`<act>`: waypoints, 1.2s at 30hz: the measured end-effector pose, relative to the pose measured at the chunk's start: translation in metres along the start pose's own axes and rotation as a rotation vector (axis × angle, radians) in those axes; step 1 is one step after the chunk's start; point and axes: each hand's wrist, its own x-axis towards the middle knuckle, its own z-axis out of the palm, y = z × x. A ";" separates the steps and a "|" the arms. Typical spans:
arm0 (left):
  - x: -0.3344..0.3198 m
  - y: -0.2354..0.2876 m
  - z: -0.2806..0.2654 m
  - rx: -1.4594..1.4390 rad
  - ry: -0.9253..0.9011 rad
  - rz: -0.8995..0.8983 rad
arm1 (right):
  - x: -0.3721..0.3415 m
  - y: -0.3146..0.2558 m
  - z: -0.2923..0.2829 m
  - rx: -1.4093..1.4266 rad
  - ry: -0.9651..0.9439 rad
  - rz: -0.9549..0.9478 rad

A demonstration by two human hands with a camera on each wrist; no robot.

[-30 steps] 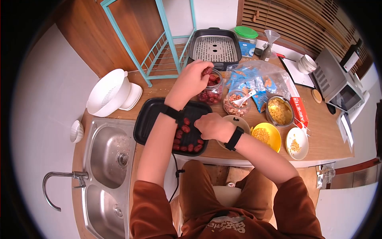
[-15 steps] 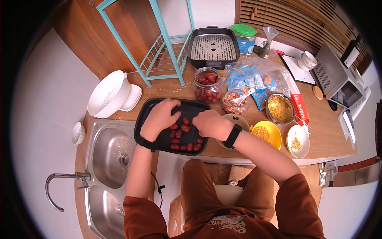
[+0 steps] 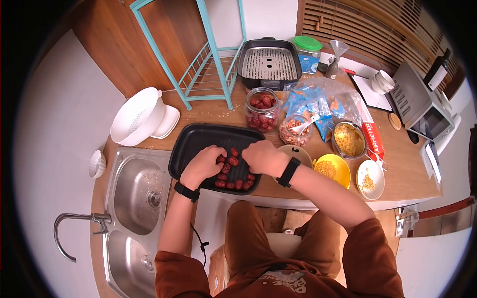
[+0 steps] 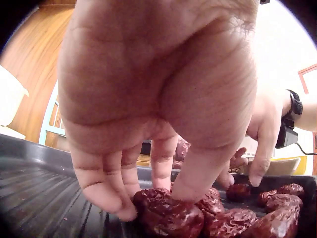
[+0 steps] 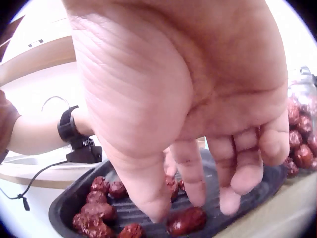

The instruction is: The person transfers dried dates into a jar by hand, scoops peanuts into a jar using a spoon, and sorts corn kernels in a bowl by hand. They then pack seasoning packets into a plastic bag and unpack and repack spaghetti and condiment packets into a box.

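Note:
Inside the black ridged tray [image 3: 191, 140], my left hand [image 3: 201, 166] pinches a wrinkled red date [image 4: 168, 214] between thumb and fingertips, low over the tray floor. More red dates [image 3: 238, 184] lie in short rows on the tray's near right part. My right hand [image 3: 266, 158] hangs over the tray's right side with its fingers loosely bent. Thumb and forefinger stand apart in the right wrist view, just above a single date [image 5: 187, 221] on the tray. Behind the tray is an uncapped glass jar [image 3: 262, 120] filled with dates.
Right of the date jar stands a jar of nuts [image 3: 289, 135] with a white spoon. A yellow bowl [image 3: 343, 171], a white bowl [image 3: 376, 186] and a metal pot [image 3: 349, 139] sit farther right. The sink [image 3: 136, 198] lies at left, below a white strainer [image 3: 134, 116].
My left hand has come from the date jar's mouth down into the tray, then slid right toward the rows of dates. My right hand has stayed nearly in place.

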 end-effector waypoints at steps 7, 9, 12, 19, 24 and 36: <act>-0.002 0.005 0.001 -0.024 0.004 -0.030 | 0.004 0.003 -0.001 -0.015 0.056 -0.015; -0.001 0.003 0.001 -0.031 -0.013 -0.023 | 0.008 0.015 -0.028 0.015 0.113 0.041; -0.001 0.005 0.000 -0.046 -0.008 -0.023 | 0.019 0.039 -0.062 0.035 0.248 0.126; 0.000 0.007 -0.002 -0.058 0.032 0.037 | 0.025 0.077 -0.088 0.113 0.546 0.201; 0.023 0.020 -0.026 -0.123 0.142 0.068 | 0.003 0.085 -0.091 0.185 0.554 0.214; 0.015 -0.010 -0.010 -0.001 -0.010 -0.017 | 0.000 0.031 -0.051 0.168 0.268 0.009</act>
